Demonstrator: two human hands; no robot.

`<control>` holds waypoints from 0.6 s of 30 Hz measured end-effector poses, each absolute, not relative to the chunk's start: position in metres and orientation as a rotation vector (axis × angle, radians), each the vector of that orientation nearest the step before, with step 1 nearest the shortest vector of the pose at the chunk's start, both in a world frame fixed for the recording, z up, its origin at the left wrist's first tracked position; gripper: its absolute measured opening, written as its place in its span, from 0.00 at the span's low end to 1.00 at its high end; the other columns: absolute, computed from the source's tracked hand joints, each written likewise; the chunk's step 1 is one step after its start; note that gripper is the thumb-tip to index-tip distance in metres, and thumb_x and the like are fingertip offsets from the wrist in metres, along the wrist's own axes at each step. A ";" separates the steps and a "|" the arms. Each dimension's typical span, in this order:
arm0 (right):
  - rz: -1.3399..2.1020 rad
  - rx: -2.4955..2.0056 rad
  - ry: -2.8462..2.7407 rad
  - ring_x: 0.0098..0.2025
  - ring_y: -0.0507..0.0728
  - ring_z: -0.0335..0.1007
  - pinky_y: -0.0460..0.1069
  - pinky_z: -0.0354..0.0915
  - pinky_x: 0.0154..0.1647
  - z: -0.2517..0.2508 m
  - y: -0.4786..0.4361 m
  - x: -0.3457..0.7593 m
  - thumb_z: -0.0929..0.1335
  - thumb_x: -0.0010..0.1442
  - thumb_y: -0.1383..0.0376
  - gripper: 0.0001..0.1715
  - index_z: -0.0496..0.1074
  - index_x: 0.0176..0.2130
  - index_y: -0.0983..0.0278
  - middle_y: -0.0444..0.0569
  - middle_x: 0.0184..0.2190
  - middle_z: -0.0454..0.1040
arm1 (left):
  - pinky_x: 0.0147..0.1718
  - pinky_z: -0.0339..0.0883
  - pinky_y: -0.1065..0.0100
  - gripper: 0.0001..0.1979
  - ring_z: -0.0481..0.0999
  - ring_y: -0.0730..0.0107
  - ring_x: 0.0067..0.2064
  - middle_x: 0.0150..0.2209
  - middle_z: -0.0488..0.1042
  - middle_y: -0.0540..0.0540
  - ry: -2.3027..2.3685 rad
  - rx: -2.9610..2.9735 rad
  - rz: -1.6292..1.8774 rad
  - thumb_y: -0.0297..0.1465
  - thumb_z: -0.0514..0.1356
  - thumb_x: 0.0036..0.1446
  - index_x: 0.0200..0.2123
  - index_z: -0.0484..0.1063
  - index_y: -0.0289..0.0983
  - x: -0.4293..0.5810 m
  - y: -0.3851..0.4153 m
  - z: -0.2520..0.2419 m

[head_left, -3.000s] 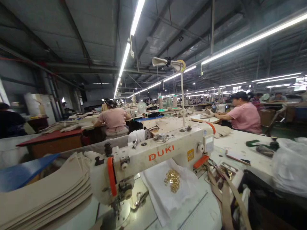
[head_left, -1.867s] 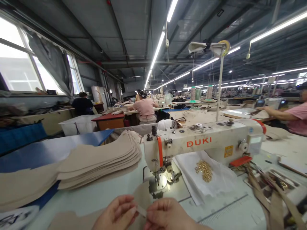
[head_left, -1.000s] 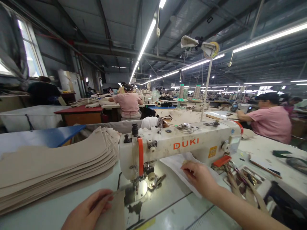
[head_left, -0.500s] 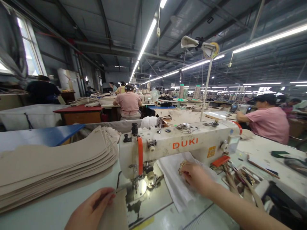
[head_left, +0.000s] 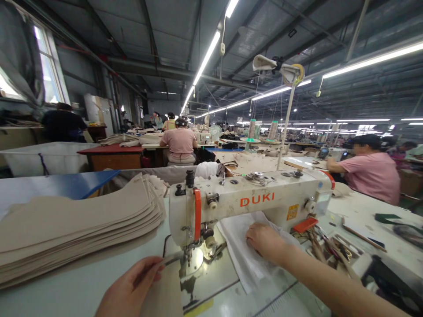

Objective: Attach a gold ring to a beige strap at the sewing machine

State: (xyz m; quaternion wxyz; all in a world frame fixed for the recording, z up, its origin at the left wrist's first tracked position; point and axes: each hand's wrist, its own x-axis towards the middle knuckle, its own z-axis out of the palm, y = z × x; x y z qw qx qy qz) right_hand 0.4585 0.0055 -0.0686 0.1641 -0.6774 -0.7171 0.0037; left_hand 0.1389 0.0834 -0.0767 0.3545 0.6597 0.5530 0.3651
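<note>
The left hand (head_left: 132, 288) pinches a beige cut piece (head_left: 165, 290) between thumb and fingertips, closed on its upper edge, where a narrow pale strip (head_left: 173, 257) runs from the fingertips toward the needle of the sewing machine (head_left: 251, 204); the piece lies flat on the table, just in front of the machine's needle plate and to the needle's left; one such piece is in hand. The right hand (head_left: 264, 241) lies knuckles up on a white bag (head_left: 244, 255) that is spread under the machine's arm, right of the needle; its fingers curl down into the bag, and whether they have hold of anything there cannot be told, since the hand covers what is beneath it.

Left of the machine sits one stack of beige cut pieces (head_left: 76, 226), fanned at its near end, too many to count; behind the stack, one blue board (head_left: 62, 185). Right of the machine's base lie loose brown straps (head_left: 320, 253) and a tray of small tools, tangled past counting. On top of the machine rises one white thread stand (head_left: 286, 119); two thread cones (head_left: 262, 130) stand behind it.

Beyond the machine, two people in pink shirts sit at their own benches, one straight behind (head_left: 180, 143) and one off to the right (head_left: 372, 174); a person in dark clothes (head_left: 62, 125) is far to the left by the window.
</note>
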 end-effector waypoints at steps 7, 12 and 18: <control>0.289 -1.704 -1.715 0.31 0.54 0.73 0.45 0.67 0.32 -0.066 -0.019 0.423 0.64 0.60 0.66 0.11 0.77 0.33 0.65 0.49 0.29 0.79 | 0.41 0.72 0.66 0.13 0.80 0.50 0.40 0.33 0.83 0.49 1.278 1.710 0.977 0.44 0.62 0.39 0.28 0.79 0.45 0.139 0.069 -0.086; 0.640 -1.347 -1.558 0.30 0.55 0.70 0.46 0.64 0.32 -0.081 -0.025 0.377 0.67 0.57 0.62 0.09 0.76 0.30 0.63 0.47 0.27 0.76 | 0.40 0.71 0.72 0.08 0.80 0.60 0.39 0.35 0.82 0.51 1.108 1.874 0.985 0.38 0.61 0.50 0.33 0.79 0.45 0.139 0.051 -0.091; 0.824 -1.267 -1.408 0.29 0.54 0.66 0.46 0.61 0.31 -0.116 0.006 0.326 0.67 0.56 0.62 0.09 0.73 0.29 0.65 0.45 0.25 0.71 | 0.33 0.67 0.74 0.08 0.77 0.66 0.30 0.27 0.79 0.50 1.042 2.133 1.012 0.32 0.58 0.56 0.27 0.77 0.42 0.135 0.040 -0.091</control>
